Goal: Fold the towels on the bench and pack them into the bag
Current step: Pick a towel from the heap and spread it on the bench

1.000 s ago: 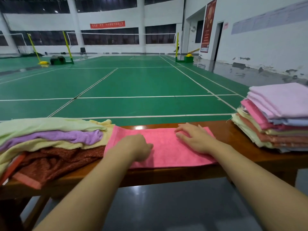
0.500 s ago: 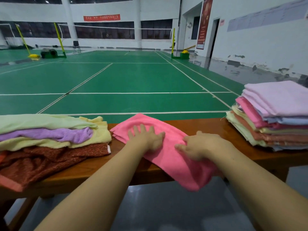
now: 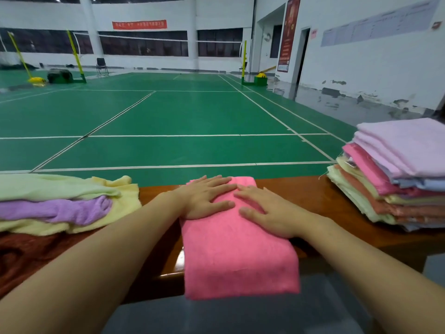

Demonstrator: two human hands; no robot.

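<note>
1. Right now both hands lie flat, fingers straight, on the far half of the pink towel [image 3: 237, 249]: the left hand [image 3: 204, 198] on its far left part, the right hand [image 3: 267, 213] just beside it on the right, fingertips nearly meeting at the middle. Neither grips the cloth; they press it.

2. Underneath them, the pink towel is a folded strip whose long axis runs away from the person, across the bench [image 3: 301, 196] (not along it). Its near end droops over the bench's front edge, toward the body.

3. That hanging near end is what the next fold likely turns on: it lies nearer the wrists than the fingertips, so either hand must draw back to reach it. Both look about equally close.

4. Further out, the folded stack [image 3: 395, 174] sits to the right, well apart from the right hand, and the loose pile [image 3: 60, 203] sits to the left.

5. No bag is in view.
</note>
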